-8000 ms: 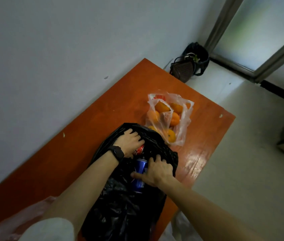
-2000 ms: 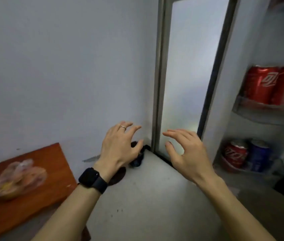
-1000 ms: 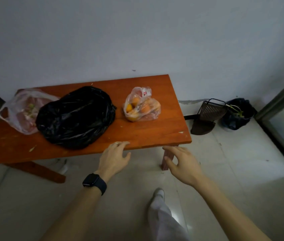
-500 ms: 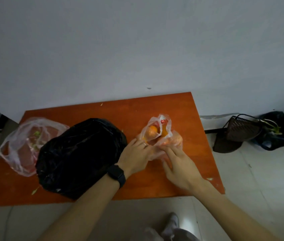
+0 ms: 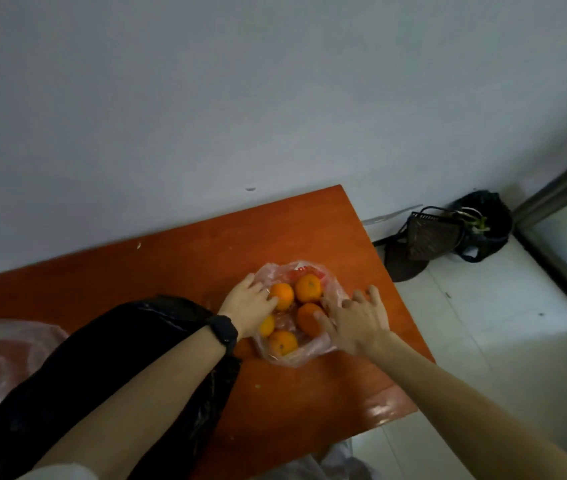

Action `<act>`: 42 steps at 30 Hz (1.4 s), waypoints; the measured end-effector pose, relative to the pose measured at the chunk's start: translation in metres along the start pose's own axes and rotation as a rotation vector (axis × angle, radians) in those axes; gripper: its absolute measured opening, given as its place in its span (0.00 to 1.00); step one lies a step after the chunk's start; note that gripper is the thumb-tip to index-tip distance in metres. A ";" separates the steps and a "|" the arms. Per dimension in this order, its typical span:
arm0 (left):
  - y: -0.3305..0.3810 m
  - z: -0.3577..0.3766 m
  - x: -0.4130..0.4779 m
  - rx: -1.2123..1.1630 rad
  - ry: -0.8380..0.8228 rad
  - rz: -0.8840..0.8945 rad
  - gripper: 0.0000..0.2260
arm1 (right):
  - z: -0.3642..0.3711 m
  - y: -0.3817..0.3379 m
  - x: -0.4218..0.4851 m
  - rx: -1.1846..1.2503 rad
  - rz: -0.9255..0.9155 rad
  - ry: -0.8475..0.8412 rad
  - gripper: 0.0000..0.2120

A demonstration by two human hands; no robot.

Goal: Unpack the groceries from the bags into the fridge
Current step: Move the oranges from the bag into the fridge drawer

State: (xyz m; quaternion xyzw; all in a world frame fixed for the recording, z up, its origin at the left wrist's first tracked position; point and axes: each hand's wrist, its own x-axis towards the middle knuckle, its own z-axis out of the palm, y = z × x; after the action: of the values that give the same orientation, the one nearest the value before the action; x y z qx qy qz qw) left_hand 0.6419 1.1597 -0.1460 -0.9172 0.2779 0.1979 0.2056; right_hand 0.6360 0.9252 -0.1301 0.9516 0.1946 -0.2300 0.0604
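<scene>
A clear plastic bag lies spread open on the orange-brown table, with several oranges showing inside. My left hand, a black watch on its wrist, curls over the bag's left rim, and its fingertips touch one orange. My right hand rests with spread fingers on the bag's right rim, its thumb against a darker orange. A black plastic bag lies under my left forearm. The fridge is out of view.
A pinkish clear bag sits at the table's left end. On the floor right of the table stand a dark mesh dustpan and a black bag. A metal door frame runs along the right edge. The wall is close behind the table.
I have turned from the fridge back to the table. Both hands have reached the bag of oranges and spread its mouth open, so the oranges now show.
</scene>
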 end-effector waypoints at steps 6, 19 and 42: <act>-0.025 0.027 0.015 -0.252 0.027 -0.072 0.26 | 0.000 -0.007 0.032 -0.008 0.258 0.045 0.21; -0.033 0.039 0.063 -0.442 0.226 -0.023 0.29 | 0.016 0.015 0.073 0.260 0.243 0.241 0.20; -0.052 0.011 0.042 -0.659 0.385 -0.186 0.34 | 0.004 -0.016 0.096 0.326 0.210 0.020 0.39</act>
State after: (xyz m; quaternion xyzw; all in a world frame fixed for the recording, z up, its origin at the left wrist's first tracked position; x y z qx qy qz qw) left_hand 0.7026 1.1863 -0.1613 -0.9757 0.1488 0.0813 -0.1385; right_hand 0.7068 0.9723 -0.1780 0.9660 0.0551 -0.2417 -0.0729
